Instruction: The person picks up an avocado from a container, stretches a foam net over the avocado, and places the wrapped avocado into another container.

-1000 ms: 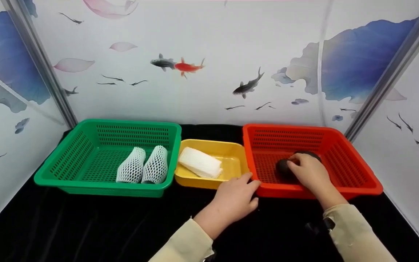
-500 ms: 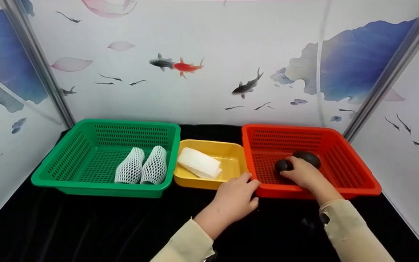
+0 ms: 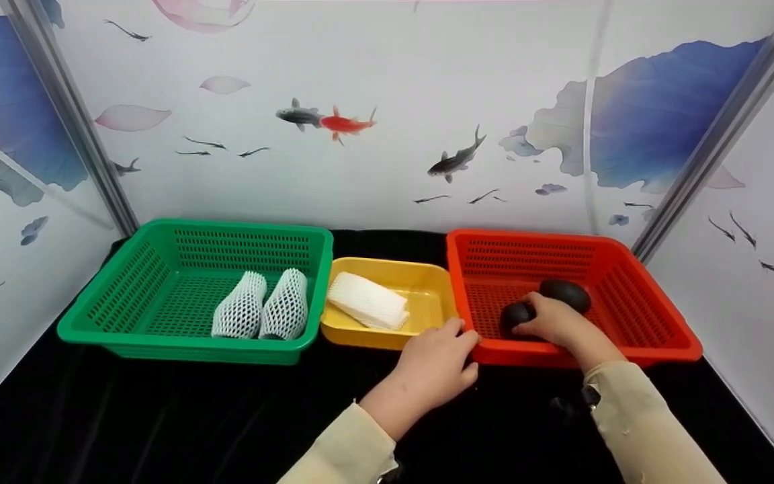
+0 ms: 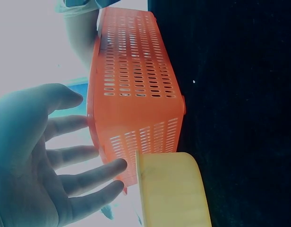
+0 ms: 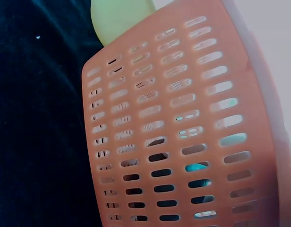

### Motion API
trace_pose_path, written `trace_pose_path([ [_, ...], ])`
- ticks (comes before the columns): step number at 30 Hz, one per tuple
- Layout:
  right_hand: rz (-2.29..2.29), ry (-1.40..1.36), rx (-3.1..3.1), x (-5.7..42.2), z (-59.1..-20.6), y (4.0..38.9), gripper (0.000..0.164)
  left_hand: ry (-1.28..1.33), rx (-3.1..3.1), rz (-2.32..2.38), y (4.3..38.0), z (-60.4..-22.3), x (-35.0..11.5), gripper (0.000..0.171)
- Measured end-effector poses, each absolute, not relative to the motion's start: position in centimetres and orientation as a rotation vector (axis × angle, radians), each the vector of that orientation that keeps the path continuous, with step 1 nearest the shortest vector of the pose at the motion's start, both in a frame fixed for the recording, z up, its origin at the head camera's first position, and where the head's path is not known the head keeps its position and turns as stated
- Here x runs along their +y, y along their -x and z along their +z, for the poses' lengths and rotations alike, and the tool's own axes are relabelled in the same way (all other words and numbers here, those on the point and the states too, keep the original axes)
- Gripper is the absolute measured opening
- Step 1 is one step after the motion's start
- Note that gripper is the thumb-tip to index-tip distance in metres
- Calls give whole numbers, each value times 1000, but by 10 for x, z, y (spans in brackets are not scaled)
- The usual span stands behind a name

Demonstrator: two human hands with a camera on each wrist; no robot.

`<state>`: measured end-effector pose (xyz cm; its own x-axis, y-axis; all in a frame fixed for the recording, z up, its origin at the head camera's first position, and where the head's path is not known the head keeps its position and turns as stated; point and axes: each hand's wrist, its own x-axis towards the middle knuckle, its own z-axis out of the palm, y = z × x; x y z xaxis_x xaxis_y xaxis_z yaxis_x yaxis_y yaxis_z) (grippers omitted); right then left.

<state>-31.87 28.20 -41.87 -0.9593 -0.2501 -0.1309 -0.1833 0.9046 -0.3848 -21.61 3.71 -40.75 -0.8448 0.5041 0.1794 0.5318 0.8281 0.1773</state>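
A white wall panel with painted fish (image 3: 373, 178) stands at the far side, and a soft black cloth (image 3: 179, 417) lies under everything. On the left is a green plastic basket with many holes (image 3: 185, 344). Two white foam net sleeves (image 3: 240, 308) lie side by side in it, and a bit of something dark shows at the near end of the right one. In the middle is a small yellow plastic box (image 3: 435, 306) with a white folded foam bundle (image 3: 368, 301) inside. The left hand (image 3: 434, 366) is at the near corner where this box meets the red plastic basket with holes (image 3: 662, 353). Its fingers are spread and it holds nothing.

The right hand (image 3: 551, 319) reaches over the red basket's near rim. Its fingers grip a small dark round thing (image 3: 517, 314) in the near left part of that basket. That thing looks smooth and almost black. A bigger dark egg-shaped thing (image 3: 567, 294) lies just beyond the hand, to the far right.

The right hand hides part of both dark things. From the right wrist, the basket wall blocks most of them. I can't tell if the left fingers touch the rim.
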Motion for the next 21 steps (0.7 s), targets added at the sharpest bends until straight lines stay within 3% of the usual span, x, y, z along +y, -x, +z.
trace_pose_path([
  [21, -564, 412, 2864, 281, -419, 320, 69, 832, -2884, -345, 218, -406, 37, 33],
])
